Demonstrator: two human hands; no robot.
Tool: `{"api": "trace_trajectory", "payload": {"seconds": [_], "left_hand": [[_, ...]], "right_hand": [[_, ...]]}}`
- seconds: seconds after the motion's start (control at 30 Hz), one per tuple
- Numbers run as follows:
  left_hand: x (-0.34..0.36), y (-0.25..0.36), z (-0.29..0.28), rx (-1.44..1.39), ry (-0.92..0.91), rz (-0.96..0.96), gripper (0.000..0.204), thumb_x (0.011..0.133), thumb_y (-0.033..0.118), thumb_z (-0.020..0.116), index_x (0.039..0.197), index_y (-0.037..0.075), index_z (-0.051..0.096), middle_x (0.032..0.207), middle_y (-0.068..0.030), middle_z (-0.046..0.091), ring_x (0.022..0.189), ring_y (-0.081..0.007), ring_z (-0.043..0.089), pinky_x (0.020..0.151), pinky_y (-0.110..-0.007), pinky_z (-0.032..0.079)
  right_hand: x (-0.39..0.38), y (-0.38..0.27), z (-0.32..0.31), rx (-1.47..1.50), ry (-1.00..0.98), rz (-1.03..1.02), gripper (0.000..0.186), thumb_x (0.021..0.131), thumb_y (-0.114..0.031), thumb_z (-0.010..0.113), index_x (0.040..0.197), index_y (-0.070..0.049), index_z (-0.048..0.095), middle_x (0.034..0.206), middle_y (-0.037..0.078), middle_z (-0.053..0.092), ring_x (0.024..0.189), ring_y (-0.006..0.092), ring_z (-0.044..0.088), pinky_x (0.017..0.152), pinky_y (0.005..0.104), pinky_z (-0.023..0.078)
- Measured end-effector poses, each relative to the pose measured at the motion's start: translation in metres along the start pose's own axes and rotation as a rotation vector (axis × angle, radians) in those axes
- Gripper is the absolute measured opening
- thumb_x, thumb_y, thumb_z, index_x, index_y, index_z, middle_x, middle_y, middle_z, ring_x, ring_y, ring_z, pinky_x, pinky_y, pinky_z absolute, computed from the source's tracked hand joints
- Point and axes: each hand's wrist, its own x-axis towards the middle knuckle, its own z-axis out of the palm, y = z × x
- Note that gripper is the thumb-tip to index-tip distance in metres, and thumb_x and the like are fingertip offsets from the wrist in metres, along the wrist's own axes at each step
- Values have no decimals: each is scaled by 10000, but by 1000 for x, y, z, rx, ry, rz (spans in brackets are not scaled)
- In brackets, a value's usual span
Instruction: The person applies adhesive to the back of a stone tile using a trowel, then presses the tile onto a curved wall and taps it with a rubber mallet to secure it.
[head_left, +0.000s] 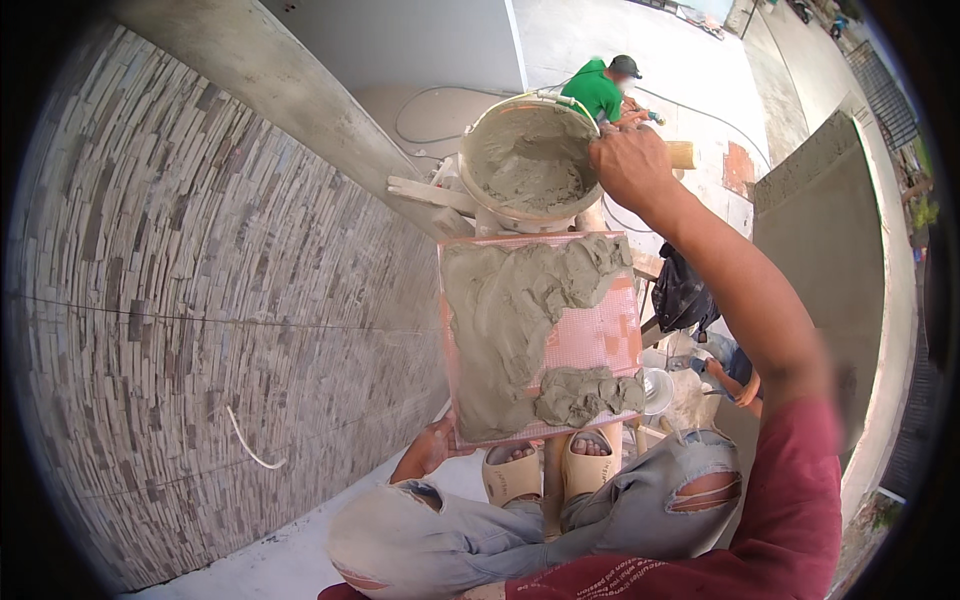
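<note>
This is a building site. A bucket (530,214) of wet mortar (535,175) and a bare cement wall (825,240) show it.

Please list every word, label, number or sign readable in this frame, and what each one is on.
Dark red shirt: white printed lettering near the picture's lower edge; wording not copied here.
Left sandal: small dark lettering, too small to read surely.
Right sandal: the same.
Bucket and tile: none that I can make out.
</note>
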Motion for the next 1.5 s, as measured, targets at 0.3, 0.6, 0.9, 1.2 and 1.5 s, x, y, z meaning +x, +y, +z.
{"api": "trace_trajectory", "payload": {"seconds": [0.3, 0.6, 0.9, 1.2, 1.5], "left_hand": [[5, -6, 5, 41, 7, 45, 793, 1010, 621, 416, 1455, -35, 416, 1327, -222, 596, 1165, -335, 632, 1004, -443, 527], [2, -4, 9, -14, 30, 6, 742, 1028, 571, 426, 1451, -38, 428, 1345, -201, 589, 1167, -321, 633, 1017, -438, 523], [7, -10, 5, -17, 7, 29, 747, 1029, 560, 436, 1436, -66, 428, 1341, -211, 588, 1168, -325, 632, 1019, -445, 526], [3, -2, 4, 35, 33, 94, 759, 1029, 572, 419, 1425, -75, 430, 1328, -207, 596, 1178, -334, 625, 1005, -456, 538], [8, 1, 7, 93, -2, 93, 627, 1066, 508, 356, 1400, -13, 458, 1259, -195, 644, 1121, -324, 660, 982, -487, 532]], "right_hand": [[115, -18, 104, -218, -174, -107, 233, 933, -213, 560, 921, -182, 791, 940, 37, 762, 908, 226, 735, 660, 408, 528], [131, -38, 129, 32, -213, -197, 228, 900, -185, 572, 945, -129, 788, 1028, 114, 756, 949, 288, 731, 768, 438, 568], [125, 1, 73, 654, -682, 166, 301, 868, -276, 659, 797, 11, 715, 691, 116, 690, 553, 229, 666, 506, 361, 549], [13, 38, 31, 1119, -294, 207, 355, 871, -324, 657, 728, 0, 677, 604, 34, 594, 533, 136, 575, 495, 298, 464], [-223, -8, 51, 911, -292, 195, 227, 849, -179, 675, 921, 35, 703, 794, 210, 628, 675, 369, 606, 641, 431, 477]]}}
